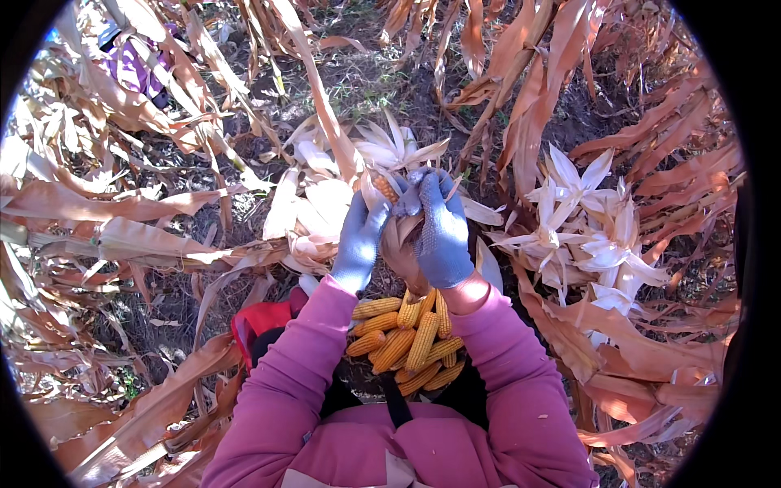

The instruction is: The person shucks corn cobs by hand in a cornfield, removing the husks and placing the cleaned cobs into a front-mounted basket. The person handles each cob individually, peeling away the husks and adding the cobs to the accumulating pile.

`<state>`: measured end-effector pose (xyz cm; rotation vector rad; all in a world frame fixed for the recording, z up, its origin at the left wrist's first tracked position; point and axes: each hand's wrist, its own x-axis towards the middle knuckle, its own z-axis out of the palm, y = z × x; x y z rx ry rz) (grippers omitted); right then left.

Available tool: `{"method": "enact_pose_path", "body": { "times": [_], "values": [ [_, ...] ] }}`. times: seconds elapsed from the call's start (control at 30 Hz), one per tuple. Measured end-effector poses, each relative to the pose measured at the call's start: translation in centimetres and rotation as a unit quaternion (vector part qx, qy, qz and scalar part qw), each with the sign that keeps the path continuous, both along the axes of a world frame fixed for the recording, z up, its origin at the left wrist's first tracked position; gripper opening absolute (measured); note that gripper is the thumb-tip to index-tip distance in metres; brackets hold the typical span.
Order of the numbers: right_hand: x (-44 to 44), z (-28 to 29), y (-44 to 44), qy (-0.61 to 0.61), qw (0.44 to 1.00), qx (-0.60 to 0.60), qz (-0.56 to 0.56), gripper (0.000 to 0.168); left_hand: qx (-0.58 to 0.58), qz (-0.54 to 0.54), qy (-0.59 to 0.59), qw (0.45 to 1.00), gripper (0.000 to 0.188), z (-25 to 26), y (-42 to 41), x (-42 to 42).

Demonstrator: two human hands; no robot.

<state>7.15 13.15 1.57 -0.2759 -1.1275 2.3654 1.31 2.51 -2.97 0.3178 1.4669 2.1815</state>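
My left hand [361, 235], in a blue-grey knitted glove, grips an ear of corn [386, 188] whose yellow kernels show between parted husk leaves. Gloved alike, my right hand [442, 229] pinches the dry corn husk [399, 244] on the same ear with its fingers bent. The husk hangs down between both palms, and most of the ear is hidden by gloves and leaves. Below my wrists, close to my body, lies a heap of several husked yellow corn cobs [421, 341].
Pale empty husks lie in a pile on the right [586, 226] and beyond my left hand [311, 207]. Dry corn stalks [165, 247] cross from the left. A red cloth item [259, 323] is beside my left forearm. Another person [137, 64] in purple is partly hidden among stalks, upper left.
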Motion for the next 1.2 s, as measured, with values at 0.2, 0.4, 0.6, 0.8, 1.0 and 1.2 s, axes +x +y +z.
{"method": "enact_pose_path", "body": {
  "times": [0.2,0.4,0.6,0.8,1.0,1.2],
  "values": [
    [-0.3,0.4,-1.0,0.024,0.998,-0.06,-0.013,0.017,0.072,-0.022,-0.074,0.994,0.036,-0.4,0.7,0.3],
    [0.1,1.8,-1.6,-0.078,0.993,0.09,0.003,0.023,0.147,-0.002,-0.152,0.977,0.037,0.6,2.3,0.3],
    [0.3,1.2,-1.1,-0.097,0.963,0.179,0.177,0.028,0.052,0.078,-0.019,0.995,0.032,-4.8,1.3,-5.2],
    [4.2,-1.8,-0.2,-0.157,0.624,0.674,0.364,0.033,0.095,0.353,-0.091,0.926,0.032,-6.7,-5.3,-14.1],
    [2.7,-6.8,1.5,-0.215,0.687,0.629,0.294,0.028,0.106,0.325,0.005,0.94,0.049,-4.2,-3.3,-13.0],
    [1.8,-7.6,0.6,-0.186,0.803,0.536,0.182,0.03,0.058,0.352,0.121,0.926,0.044,-0.8,-0.5,-10.0]
  ]
}}
